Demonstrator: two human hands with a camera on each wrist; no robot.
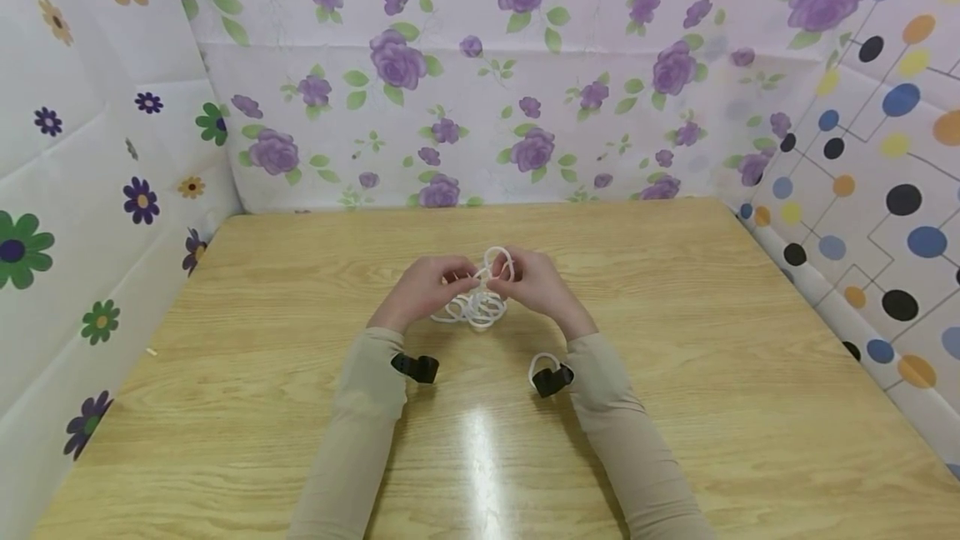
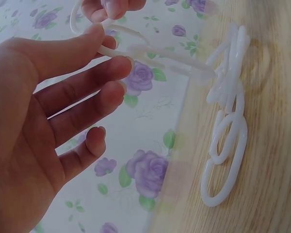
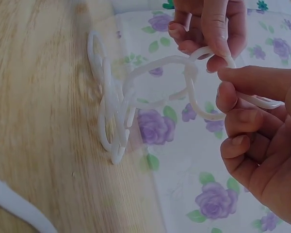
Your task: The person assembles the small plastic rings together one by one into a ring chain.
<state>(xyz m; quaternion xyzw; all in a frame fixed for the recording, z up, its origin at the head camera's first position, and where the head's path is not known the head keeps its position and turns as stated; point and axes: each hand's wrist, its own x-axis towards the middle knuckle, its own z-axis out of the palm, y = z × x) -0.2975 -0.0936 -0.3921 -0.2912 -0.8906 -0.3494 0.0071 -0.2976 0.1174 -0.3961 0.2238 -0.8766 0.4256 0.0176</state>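
Note:
Several white plastic chain links (image 1: 480,309) lie in a linked heap on the table, with one hooked link (image 3: 160,62) rising from the heap towards my hands. Between thumb and forefinger, my left hand (image 1: 432,290) pinches a raised link (image 3: 200,52), its other fingers loosely bent. Facing it, my right hand (image 1: 536,280) pinches another white link (image 1: 498,250) that loops up above the fingertips. The fingertips of both hands almost meet, and they hide part of where these links join.
A separate white link (image 1: 542,359) lies by my right wrist, partly covered by the black wrist camera (image 1: 552,382). The wooden table (image 1: 675,315) meets flowered cloth (image 1: 465,107) at the back. A small pale bit (image 1: 152,352) lies near the left edge.

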